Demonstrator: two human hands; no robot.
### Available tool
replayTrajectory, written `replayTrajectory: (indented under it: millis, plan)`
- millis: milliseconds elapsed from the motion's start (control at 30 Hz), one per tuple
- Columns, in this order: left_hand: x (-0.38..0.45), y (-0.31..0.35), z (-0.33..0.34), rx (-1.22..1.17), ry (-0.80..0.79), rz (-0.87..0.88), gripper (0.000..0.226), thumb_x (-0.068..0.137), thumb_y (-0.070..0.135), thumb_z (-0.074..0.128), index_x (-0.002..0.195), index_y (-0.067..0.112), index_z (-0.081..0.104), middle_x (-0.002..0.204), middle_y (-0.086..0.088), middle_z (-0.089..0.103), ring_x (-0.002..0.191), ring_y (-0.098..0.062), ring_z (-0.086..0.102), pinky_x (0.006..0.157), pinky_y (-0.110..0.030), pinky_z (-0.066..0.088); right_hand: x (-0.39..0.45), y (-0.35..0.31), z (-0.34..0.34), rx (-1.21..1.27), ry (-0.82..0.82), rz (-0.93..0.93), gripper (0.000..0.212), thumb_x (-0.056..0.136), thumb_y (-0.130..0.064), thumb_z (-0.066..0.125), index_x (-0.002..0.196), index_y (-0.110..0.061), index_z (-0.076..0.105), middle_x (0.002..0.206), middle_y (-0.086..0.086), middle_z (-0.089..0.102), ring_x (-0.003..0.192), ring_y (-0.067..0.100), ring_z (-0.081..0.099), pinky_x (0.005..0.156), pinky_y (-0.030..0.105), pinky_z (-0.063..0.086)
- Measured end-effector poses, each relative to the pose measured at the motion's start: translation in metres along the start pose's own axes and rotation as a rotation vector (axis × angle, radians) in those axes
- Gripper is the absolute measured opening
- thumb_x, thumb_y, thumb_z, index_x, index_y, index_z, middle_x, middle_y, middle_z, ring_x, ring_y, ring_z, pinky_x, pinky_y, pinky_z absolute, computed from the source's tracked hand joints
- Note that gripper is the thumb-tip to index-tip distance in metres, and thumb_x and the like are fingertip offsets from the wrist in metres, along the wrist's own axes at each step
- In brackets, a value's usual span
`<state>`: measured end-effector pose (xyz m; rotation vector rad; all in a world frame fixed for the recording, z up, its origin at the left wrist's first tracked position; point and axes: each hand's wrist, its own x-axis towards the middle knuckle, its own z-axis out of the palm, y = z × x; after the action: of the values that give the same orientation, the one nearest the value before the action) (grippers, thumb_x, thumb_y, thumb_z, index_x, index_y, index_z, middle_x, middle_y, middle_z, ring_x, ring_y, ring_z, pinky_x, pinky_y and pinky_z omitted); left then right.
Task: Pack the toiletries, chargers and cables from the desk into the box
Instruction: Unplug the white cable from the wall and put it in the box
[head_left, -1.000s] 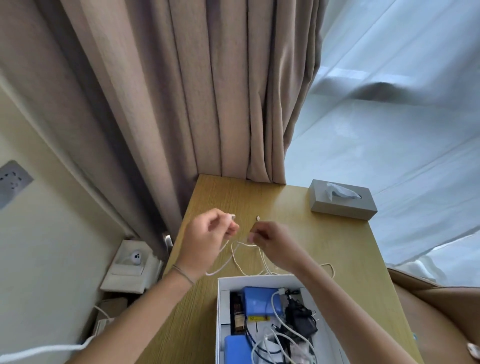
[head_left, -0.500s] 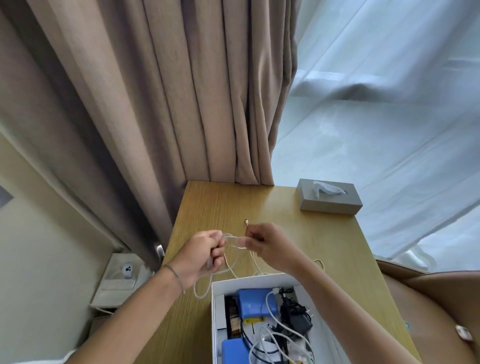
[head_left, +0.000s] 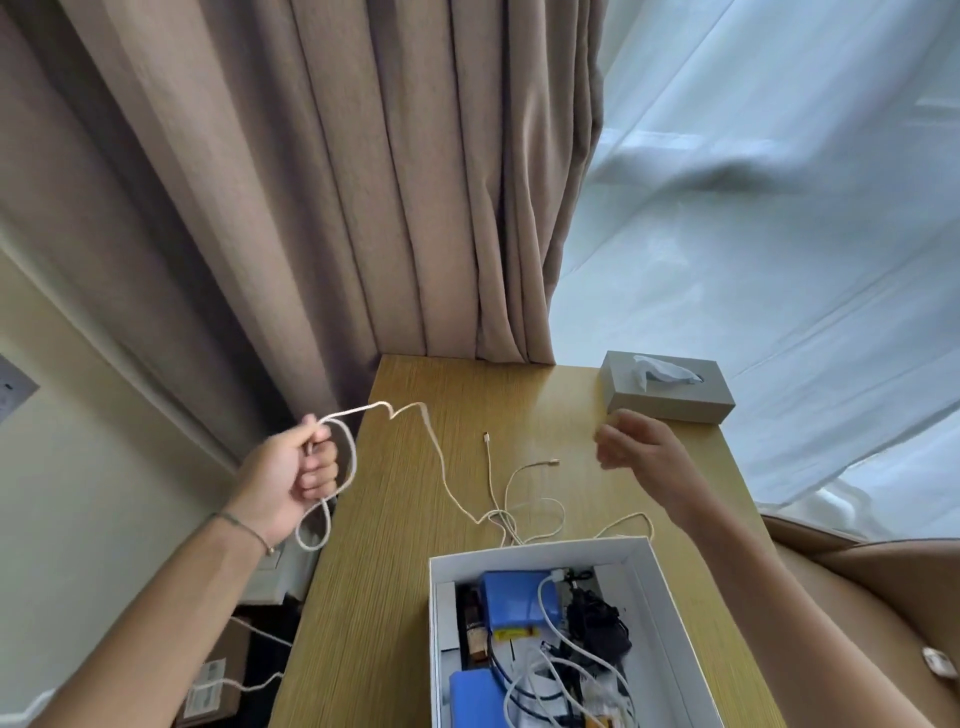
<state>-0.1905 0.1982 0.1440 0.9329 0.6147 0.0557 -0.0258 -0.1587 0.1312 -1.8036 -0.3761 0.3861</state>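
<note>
My left hand grips a loop of a white cable, held out past the left edge of the wooden desk. The cable trails right across the desk into a loose tangle just behind the white box, with two plug ends lying free on the wood. My right hand hovers above the desk near the tissue box, fingers loosely curled, holding nothing. The box at the desk's front holds blue packs, a black charger and several cables.
A grey tissue box stands at the desk's back right corner. Brown curtains and a sheer white curtain hang behind. A cardboard package lies on the floor at the left, and a brown chair stands at the right.
My hands have parted: the left swung out leftward pulling a cable loop with it, and the right let go of the cable and moved right toward the tissue box.
</note>
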Motion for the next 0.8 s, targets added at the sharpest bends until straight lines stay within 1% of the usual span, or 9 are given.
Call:
replayTrajectory:
  millis: [67, 133, 233, 300, 367, 467, 533, 667, 800]
  plan:
    - [-0.011, -0.004, 0.021, 0.159, -0.141, 0.005, 0.037, 0.105, 0.028, 0.036, 0.071, 0.017, 0.042, 0.049, 0.005, 0.026, 0.035, -0.007, 0.022, 0.038, -0.023, 0.015, 0.002, -0.006, 0.028, -0.050, -0.070, -0.022, 0.014, 0.100, -0.008, 0.058, 0.102, -0.018, 0.068, 0.097, 0.002, 0.073, 0.085, 0.013, 0.068, 0.082, 0.034, 0.054]
    - [-0.020, -0.007, 0.041, 0.276, -0.270, 0.000, 0.033, 0.104, 0.026, 0.041, 0.073, 0.014, 0.047, 0.053, 0.003, 0.025, 0.039, -0.008, 0.022, 0.043, -0.026, 0.014, 0.001, -0.017, 0.063, -0.110, -0.163, -0.093, 0.030, 0.099, -0.012, 0.058, 0.121, -0.032, 0.062, 0.121, -0.012, 0.066, 0.108, 0.003, 0.064, 0.097, 0.031, 0.053]
    - [-0.031, -0.005, 0.059, 0.277, -0.420, -0.060, 0.032, 0.103, 0.026, 0.043, 0.076, 0.012, 0.052, 0.053, 0.004, 0.027, 0.039, -0.007, 0.023, 0.045, -0.026, 0.014, 0.001, -0.031, 0.109, -0.238, -0.269, -0.257, 0.037, 0.100, -0.023, 0.057, 0.135, -0.036, 0.054, 0.127, -0.036, 0.051, 0.122, -0.008, 0.050, 0.107, 0.022, 0.040]
    - [-0.035, 0.000, 0.063, 0.189, -0.497, -0.086, 0.032, 0.104, 0.025, 0.042, 0.077, 0.011, 0.052, 0.052, 0.005, 0.027, 0.039, -0.006, 0.024, 0.044, -0.024, 0.017, 0.002, -0.035, 0.126, -0.287, -0.303, -0.290, 0.012, 0.102, -0.029, 0.054, 0.109, -0.032, 0.063, 0.098, -0.034, 0.059, 0.093, -0.008, 0.056, 0.089, 0.024, 0.044]
    - [-0.035, 0.008, 0.059, 0.029, -0.505, -0.066, 0.032, 0.104, 0.024, 0.038, 0.077, 0.012, 0.050, 0.054, 0.006, 0.024, 0.041, -0.005, 0.021, 0.041, -0.022, 0.021, 0.004, -0.031, 0.131, -0.234, -0.296, -0.257, 0.028, 0.102, -0.036, 0.048, 0.078, -0.028, 0.060, 0.066, -0.020, 0.056, 0.061, -0.001, 0.048, 0.067, 0.025, 0.038]
    - [-0.029, 0.025, 0.040, -0.254, -0.340, -0.002, 0.028, 0.098, 0.019, 0.039, 0.072, 0.016, 0.048, 0.056, 0.010, 0.016, 0.045, -0.005, 0.012, 0.040, -0.019, 0.021, 0.000, -0.018, 0.123, -0.035, -0.392, -0.131, 0.032, 0.096, -0.042, 0.048, 0.066, -0.030, 0.055, 0.059, -0.012, 0.052, 0.055, 0.007, 0.045, 0.058, 0.022, 0.040]
    - [-0.024, 0.035, 0.023, -0.385, -0.176, 0.057, 0.020, 0.087, 0.010, 0.045, 0.069, 0.018, 0.046, 0.052, 0.011, 0.018, 0.043, -0.006, 0.012, 0.039, -0.018, 0.020, 0.001, -0.006, 0.109, -0.032, -0.417, -0.074, 0.032, 0.098, -0.034, 0.051, 0.067, -0.027, 0.056, 0.059, -0.011, 0.049, 0.054, 0.011, 0.043, 0.054, 0.023, 0.038]
    - [-0.015, 0.048, -0.016, -0.501, 0.198, 0.248, 0.025, 0.059, -0.001, 0.047, 0.068, 0.020, 0.035, 0.044, 0.009, 0.039, 0.032, -0.002, 0.033, 0.037, -0.012, 0.023, 0.008, 0.009, 0.066, -0.096, -0.364, 0.002, 0.035, 0.105, -0.014, 0.050, 0.070, -0.015, 0.055, 0.056, -0.013, 0.050, 0.053, 0.009, 0.048, 0.055, 0.021, 0.044]
    - [-0.008, 0.038, -0.017, -0.421, 0.370, 0.342, 0.032, 0.101, 0.002, 0.030, 0.075, 0.017, 0.041, 0.052, -0.001, 0.064, 0.037, -0.006, 0.050, 0.039, -0.013, 0.035, 0.008, 0.003, 0.048, -0.095, -0.254, 0.040, 0.033, 0.105, -0.012, 0.050, 0.074, -0.009, 0.061, 0.053, -0.013, 0.044, 0.051, 0.009, 0.041, 0.064, 0.037, 0.044]
